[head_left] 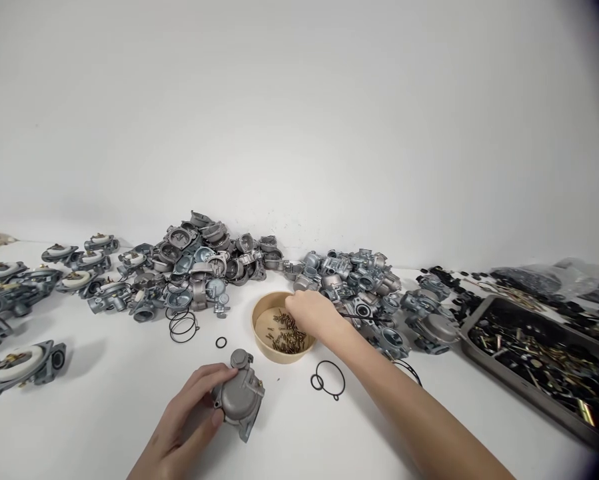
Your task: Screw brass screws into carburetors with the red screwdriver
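My left hand (192,417) is closed around a grey metal carburetor (240,395), its round bowl cover facing up, close to the table's front edge. My right hand (306,311) reaches over the right rim of a round tan bowl (260,333) with its fingers curled shut. What those fingers hold, if anything, is hidden from view. Small brass-coloured screws (288,337) lie in the bowl. Behind my right forearm a thin black rod (366,318) sticks out to the right; whether it is in my hand I cannot tell.
Black rubber rings (333,379) lie right of the carburetor, with more rings (182,327) at left. Piles of metal bowl covers (199,250) and carburetor bodies (354,273) stand behind. Part-assembled carburetors (22,363) with white floats spread leftward. A tray of small hardware (529,393) sits right.
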Tool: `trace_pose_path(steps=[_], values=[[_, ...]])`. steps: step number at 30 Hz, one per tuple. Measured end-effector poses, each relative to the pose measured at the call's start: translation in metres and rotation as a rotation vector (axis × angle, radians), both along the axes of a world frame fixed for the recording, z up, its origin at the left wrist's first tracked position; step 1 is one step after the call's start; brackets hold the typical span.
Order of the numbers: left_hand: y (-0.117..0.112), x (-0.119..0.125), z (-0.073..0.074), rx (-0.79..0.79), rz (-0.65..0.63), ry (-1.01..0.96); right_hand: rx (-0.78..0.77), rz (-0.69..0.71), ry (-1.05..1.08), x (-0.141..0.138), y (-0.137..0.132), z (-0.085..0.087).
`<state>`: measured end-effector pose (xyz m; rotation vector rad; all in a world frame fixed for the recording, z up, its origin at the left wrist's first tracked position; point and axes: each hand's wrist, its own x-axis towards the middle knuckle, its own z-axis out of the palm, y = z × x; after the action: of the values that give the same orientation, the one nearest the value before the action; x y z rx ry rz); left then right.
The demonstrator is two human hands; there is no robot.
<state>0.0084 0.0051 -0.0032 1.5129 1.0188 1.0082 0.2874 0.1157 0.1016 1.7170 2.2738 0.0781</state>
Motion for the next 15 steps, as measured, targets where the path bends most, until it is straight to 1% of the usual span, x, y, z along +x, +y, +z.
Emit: trace_pose_path(steps=[3, 5, 15], values=[[-0.0037, -0.0001, -0.0006, 0.0, 0.073, 0.043, 0.008, -0.009, -0.006, -0.0025, -0.0014, -0.0007], [-0.0052, -0.0006, -0.0005, 0.01, 0.098, 0.077, 0.009, -0.013, -0.011, -0.0036, -0.0022, -0.0004], [0.0001, -0.0029, 0.0008, 0.05, 0.086, 0.112, -0.027, -0.082, -0.039, -0.0073, -0.0032, -0.0024]])
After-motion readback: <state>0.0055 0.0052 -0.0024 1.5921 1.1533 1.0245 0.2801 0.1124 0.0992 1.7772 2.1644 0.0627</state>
